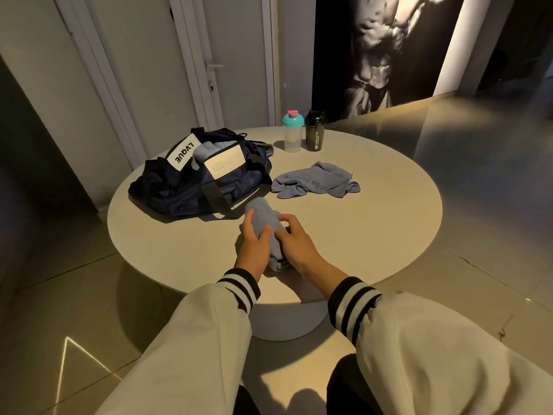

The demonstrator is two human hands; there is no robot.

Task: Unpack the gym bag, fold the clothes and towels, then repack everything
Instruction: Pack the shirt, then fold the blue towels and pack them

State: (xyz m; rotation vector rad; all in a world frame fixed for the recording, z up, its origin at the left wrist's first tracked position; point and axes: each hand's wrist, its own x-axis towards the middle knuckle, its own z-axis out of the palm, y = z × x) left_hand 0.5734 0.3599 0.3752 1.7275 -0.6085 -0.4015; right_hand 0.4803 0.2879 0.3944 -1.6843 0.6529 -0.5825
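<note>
The left hand [254,241] wraps over a rolled blue towel [263,212], and the right hand [294,238] pinches it from its side. Pressing the roll tight and even should keep it neat. Past the left hand sits the open gym bag [191,184]. Past the right lie a crumpled towel [314,181] and then two bottles [303,133], none of them in the way.

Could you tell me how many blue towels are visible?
3: a rolled towel held by the left hand and right hand, a crumpled towel right of the gym bag, a third towel in the bag's opening. More may be hidden inside.
</note>
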